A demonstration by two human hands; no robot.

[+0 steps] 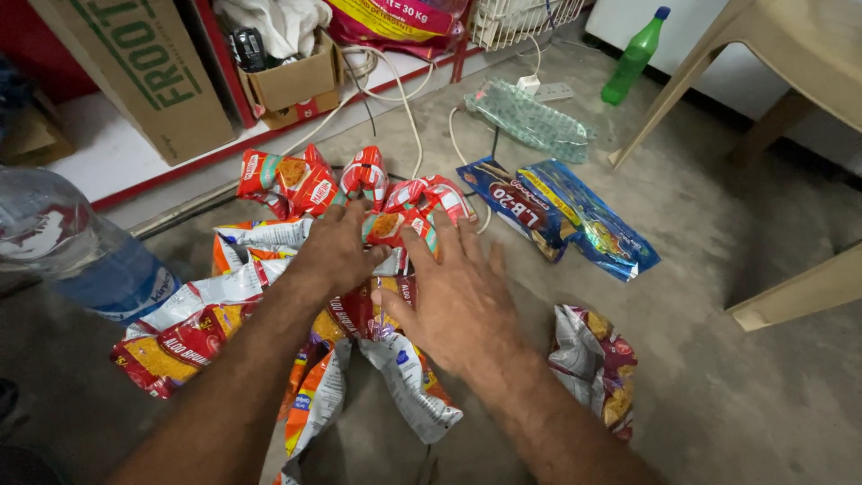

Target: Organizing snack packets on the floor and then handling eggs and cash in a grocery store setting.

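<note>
Hands, left hand (337, 247) and right hand (462, 292), lie open on heaped snack packets (269, 296).

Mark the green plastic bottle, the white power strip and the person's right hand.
green plastic bottle (634, 59), head view, on its body.
white power strip (553, 91), head view, on its top face.
right hand (462, 301), head view, on its back.

A green plastic bottle (635, 56) stands far right by a beige plastic table leg (682, 85), with a white power strip (549, 90) just left of it. Blue snack packets (561, 214) lie on the concrete floor (736, 395). Far left, a cardboard box (144, 72) leans at the shelf, and a large clear water bottle (67, 247) lies near left.
</note>
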